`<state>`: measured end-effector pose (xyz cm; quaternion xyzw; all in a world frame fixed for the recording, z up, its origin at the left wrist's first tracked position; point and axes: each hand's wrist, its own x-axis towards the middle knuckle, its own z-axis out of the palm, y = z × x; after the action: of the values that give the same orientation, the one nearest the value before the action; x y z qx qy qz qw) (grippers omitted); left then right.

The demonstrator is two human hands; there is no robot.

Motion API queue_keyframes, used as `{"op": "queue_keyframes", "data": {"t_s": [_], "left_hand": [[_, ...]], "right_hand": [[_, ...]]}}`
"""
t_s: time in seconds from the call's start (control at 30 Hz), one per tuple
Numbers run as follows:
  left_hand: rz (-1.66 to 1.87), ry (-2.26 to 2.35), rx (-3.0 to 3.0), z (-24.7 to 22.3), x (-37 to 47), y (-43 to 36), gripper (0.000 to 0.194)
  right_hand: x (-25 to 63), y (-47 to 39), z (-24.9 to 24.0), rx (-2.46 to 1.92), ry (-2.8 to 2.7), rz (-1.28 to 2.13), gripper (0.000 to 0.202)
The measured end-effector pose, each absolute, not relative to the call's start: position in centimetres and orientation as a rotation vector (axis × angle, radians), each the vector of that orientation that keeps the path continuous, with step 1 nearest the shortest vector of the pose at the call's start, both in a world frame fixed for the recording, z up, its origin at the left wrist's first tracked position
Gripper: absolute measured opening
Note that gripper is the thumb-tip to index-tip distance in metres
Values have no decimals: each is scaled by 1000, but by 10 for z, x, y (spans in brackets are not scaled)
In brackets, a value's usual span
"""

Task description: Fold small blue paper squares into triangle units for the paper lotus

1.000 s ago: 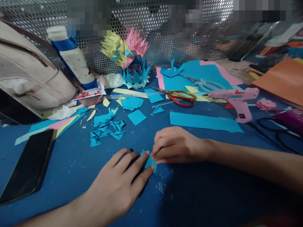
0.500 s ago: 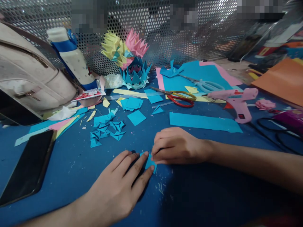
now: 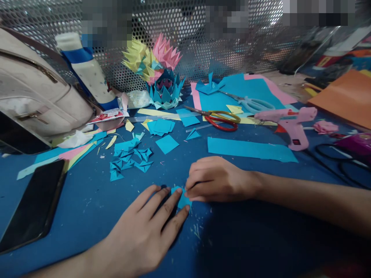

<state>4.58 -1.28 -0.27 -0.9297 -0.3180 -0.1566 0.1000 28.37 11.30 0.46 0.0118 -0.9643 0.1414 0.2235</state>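
A small piece of blue paper (image 3: 183, 201) lies on the dark blue table, between my two hands. My left hand (image 3: 153, 227) rests spread over the paper's left side, with fingertips pressing on it. At the paper's right edge, my right hand (image 3: 217, 179) has its fingers curled, pinching that edge. Folded blue pieces (image 3: 131, 156) are grouped behind my left hand, with a blue square (image 3: 167, 144) beside them. A long blue strip (image 3: 251, 149) lies behind my right hand.
Red-and-yellow-handled scissors (image 3: 222, 119) and a pink glue gun (image 3: 295, 123) lie further back. A phone (image 3: 34, 204) is at the left. Paper flowers (image 3: 165, 90), a bottle (image 3: 89, 73) and a bag (image 3: 37, 88) stand before a perforated metal panel.
The fingertips of my left hand have shifted very slightly on the blue paper. My right hand stays in the same place.
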Motion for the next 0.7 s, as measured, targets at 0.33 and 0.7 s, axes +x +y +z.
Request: {"op": "queue_keyframes", "data": {"t_s": [0.33,0.7], "left_hand": [[-434,-966,-2767,-2,46,-12,34],[-414,-976,-2764,1,48,-11,35]], "right_hand": [[284,112,6,52,-2662,378,24],[284,114,3,54,-2656,443,21]]}}
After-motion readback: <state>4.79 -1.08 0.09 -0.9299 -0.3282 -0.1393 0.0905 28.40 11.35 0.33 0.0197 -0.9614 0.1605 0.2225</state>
